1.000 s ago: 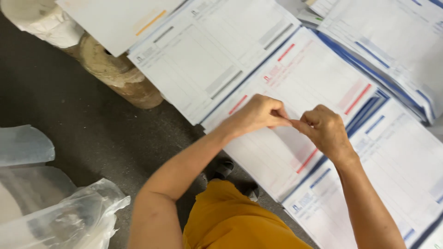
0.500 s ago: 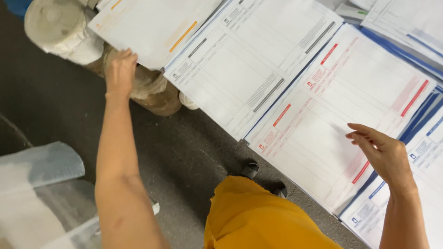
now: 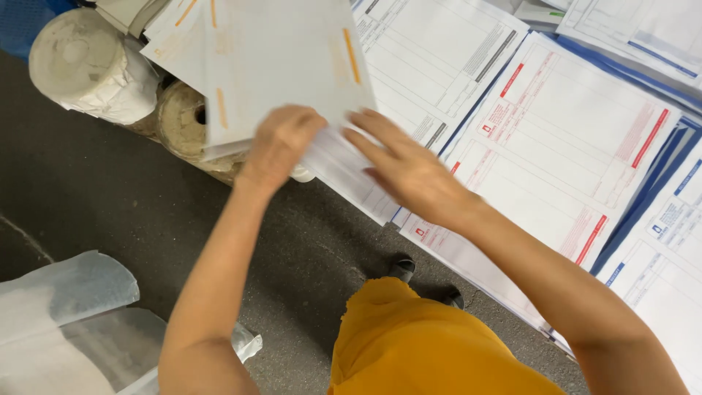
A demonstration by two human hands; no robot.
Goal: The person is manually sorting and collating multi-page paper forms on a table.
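Observation:
My left hand (image 3: 280, 144) grips the near edge of a large white sheet with orange stripes (image 3: 281, 66) and lifts it off a stack at the top left. My right hand (image 3: 406, 170) is spread flat with its fingers apart, touching the blurred lower corner of that sheet, over a white form sheet with grey print (image 3: 431, 66). To the right lies a stack of white forms with red print (image 3: 563, 139).
Stacks of blue-edged printed forms (image 3: 669, 219) fill the right side. Paper rolls (image 3: 80, 66) stand at the top left on a dark grey floor (image 3: 95, 197). Clear plastic wrap (image 3: 58, 322) lies at the bottom left. My orange garment (image 3: 424, 344) and dark shoes (image 3: 402, 268) show below.
My left hand has pulled the orange-striped sheet from the far-left stack towards the middle. My right hand has left the red-print forms and moved left to meet it.

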